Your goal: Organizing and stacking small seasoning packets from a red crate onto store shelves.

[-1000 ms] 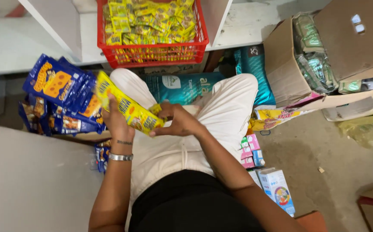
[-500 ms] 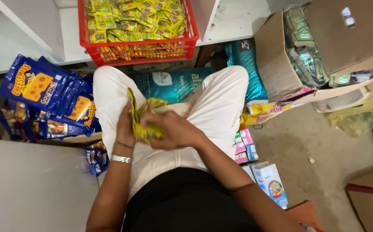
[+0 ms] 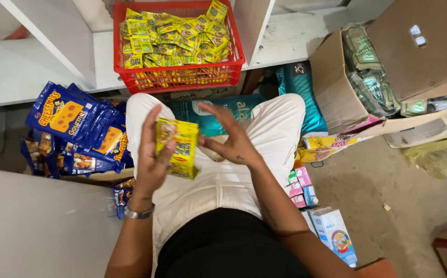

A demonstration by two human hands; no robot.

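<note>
My left hand (image 3: 150, 154) grips a folded stack of small yellow sachets (image 3: 178, 147) above my lap. My right hand (image 3: 229, 135) is just to the right of the stack, fingers spread, with its thumb near the stack's edge; it holds nothing. Straight ahead a red plastic basket (image 3: 233, 61) on a white shelf is heaped with several of the same yellow sachets. I sit with my knees in white trousers under the shelf.
Blue snack bags (image 3: 74, 128) are piled at my left. A teal sack (image 3: 306, 98) lies behind my knees. An open cardboard box (image 3: 336, 77) of green packets stands at the right. Small cartons (image 3: 331, 229) lie on the concrete floor by my right side.
The long strip of yellow sachets, stretched between both hands a second ago, is folded into a compact stack in my left hand. My right hand has let go and opened.
</note>
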